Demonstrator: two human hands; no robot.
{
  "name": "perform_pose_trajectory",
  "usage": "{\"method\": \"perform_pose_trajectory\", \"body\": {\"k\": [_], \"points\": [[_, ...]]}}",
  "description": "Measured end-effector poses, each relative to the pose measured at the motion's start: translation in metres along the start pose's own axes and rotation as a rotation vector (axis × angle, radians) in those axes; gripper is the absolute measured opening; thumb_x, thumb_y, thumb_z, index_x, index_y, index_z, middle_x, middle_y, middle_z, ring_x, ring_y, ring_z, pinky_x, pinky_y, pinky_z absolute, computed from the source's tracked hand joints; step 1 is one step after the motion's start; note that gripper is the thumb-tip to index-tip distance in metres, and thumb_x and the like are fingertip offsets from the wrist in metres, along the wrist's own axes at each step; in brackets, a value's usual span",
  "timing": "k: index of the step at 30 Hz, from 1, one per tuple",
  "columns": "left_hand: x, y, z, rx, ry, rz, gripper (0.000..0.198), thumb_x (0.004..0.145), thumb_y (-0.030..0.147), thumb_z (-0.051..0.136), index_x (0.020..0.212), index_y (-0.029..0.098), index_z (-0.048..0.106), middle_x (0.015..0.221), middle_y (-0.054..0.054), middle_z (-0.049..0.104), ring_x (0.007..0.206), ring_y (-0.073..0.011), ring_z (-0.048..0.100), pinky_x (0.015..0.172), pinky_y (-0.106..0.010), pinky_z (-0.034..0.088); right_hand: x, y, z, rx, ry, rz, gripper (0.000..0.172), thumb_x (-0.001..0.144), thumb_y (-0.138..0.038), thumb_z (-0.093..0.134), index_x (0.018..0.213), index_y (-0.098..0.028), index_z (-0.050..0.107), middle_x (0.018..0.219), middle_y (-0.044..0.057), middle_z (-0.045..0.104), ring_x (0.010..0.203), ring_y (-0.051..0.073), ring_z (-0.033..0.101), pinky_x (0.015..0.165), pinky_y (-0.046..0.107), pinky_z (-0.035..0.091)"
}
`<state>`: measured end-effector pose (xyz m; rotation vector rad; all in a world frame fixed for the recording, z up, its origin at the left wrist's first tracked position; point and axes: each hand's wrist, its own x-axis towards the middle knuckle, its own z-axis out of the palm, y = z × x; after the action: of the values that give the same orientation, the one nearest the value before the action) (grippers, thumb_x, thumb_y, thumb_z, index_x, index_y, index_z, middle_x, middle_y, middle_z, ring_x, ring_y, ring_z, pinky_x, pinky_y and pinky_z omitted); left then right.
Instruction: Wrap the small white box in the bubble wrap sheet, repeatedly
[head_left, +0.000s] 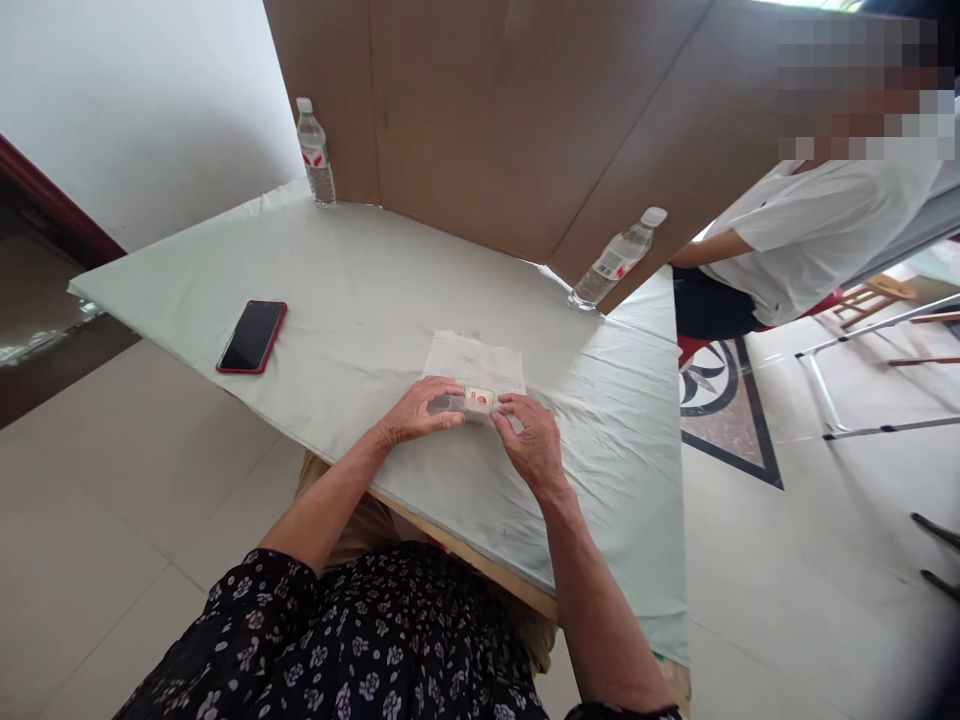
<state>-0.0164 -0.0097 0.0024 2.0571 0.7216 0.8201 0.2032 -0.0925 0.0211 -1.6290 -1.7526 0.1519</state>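
A small pale block (478, 398) with a red mark on its top face sits at the near edge of a white paper sheet (474, 358) on the table (352, 290). My left hand (420, 410) pinches the block's left end with curled fingers. My right hand (531, 438) grips its right end the same way. Both hands rest on the pale green tablecloth close to the table's near edge.
A red-cased phone (253, 336) lies face up to the left. Two water bottles (316, 152) (617, 258) stand against a tall cardboard screen (525, 110) at the back. Another person in a white shirt (817, 235) sits beyond the screen at the right, near metal frames on the floor.
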Motion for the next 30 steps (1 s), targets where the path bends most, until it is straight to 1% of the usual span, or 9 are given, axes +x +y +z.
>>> {"method": "perform_pose_trajectory", "body": {"k": [3, 6, 10, 14, 19, 24, 30], "points": [[0.001, -0.001, 0.003, -0.013, 0.007, -0.008, 0.042, 0.081, 0.042, 0.073, 0.118, 0.023, 0.07, 0.13, -0.011, 0.067, 0.131, -0.029, 0.056, 0.111, -0.047, 0.044, 0.006, 0.003, 0.003, 0.066, 0.004, 0.034, 0.016, 0.088, -0.034, 0.057, 0.081, -0.024, 0.066, 0.105, 0.009, 0.076, 0.101, 0.026, 0.069, 0.091, 0.043, 0.048], [0.002, -0.001, 0.006, -0.012, 0.046, -0.015, 0.04, 0.08, 0.038, 0.073, 0.116, 0.022, 0.07, 0.128, -0.012, 0.068, 0.125, -0.0274, 0.06, 0.108, -0.045, 0.048, 0.009, 0.007, 0.007, 0.121, 0.0, 0.102, 0.015, 0.086, -0.035, 0.057, 0.081, -0.024, 0.066, 0.105, 0.008, 0.076, 0.099, 0.025, 0.07, 0.09, 0.042, 0.05], [0.005, 0.0, 0.011, -0.018, 0.116, -0.036, 0.028, 0.079, 0.03, 0.071, 0.105, 0.019, 0.072, 0.121, -0.012, 0.07, 0.115, -0.0241, 0.065, 0.1, -0.041, 0.052, 0.013, 0.01, 0.011, 0.183, -0.045, 0.176, 0.016, 0.084, -0.038, 0.058, 0.08, -0.024, 0.064, 0.102, 0.008, 0.076, 0.094, 0.025, 0.07, 0.087, 0.04, 0.051], [0.009, 0.0, 0.019, -0.075, 0.139, -0.107, 0.017, 0.08, 0.029, 0.069, 0.092, 0.018, 0.071, 0.119, -0.011, 0.072, 0.106, -0.0213, 0.068, 0.088, -0.034, 0.056, 0.014, 0.012, 0.015, 0.23, -0.068, 0.208, 0.021, 0.085, -0.043, 0.057, 0.08, -0.024, 0.063, 0.099, 0.008, 0.076, 0.089, 0.023, 0.069, 0.084, 0.038, 0.052], [0.013, 0.001, 0.024, -0.171, 0.168, -0.175, 0.011, 0.081, 0.028, 0.065, 0.08, 0.017, 0.068, 0.117, -0.011, 0.072, 0.099, -0.0194, 0.069, 0.077, -0.028, 0.054, 0.014, 0.012, 0.016, 0.254, -0.061, 0.214, 0.025, 0.084, -0.048, 0.058, 0.08, -0.023, 0.063, 0.105, 0.01, 0.075, 0.094, 0.024, 0.069, 0.087, 0.039, 0.051], [0.013, 0.0, 0.024, -0.233, 0.156, -0.19, 0.011, 0.08, 0.026, 0.064, 0.079, 0.015, 0.067, 0.115, -0.011, 0.072, 0.091, -0.0169, 0.068, 0.072, -0.025, 0.05, 0.015, 0.009, 0.014, 0.278, -0.075, 0.19, 0.026, 0.084, -0.048, 0.058, 0.078, -0.023, 0.061, 0.107, 0.01, 0.075, 0.094, 0.023, 0.069, 0.088, 0.037, 0.051], [0.013, 0.003, 0.025, -0.269, 0.194, -0.217, 0.013, 0.078, 0.027, 0.063, 0.074, 0.015, 0.064, 0.109, -0.01, 0.073, 0.077, -0.012, 0.061, 0.066, -0.023, 0.044, 0.014, 0.008, 0.013, 0.314, -0.073, 0.209, 0.027, 0.083, -0.049, 0.059, 0.077, -0.022, 0.062, 0.104, 0.009, 0.075, 0.091, 0.022, 0.068, 0.085, 0.035, 0.05]]}}
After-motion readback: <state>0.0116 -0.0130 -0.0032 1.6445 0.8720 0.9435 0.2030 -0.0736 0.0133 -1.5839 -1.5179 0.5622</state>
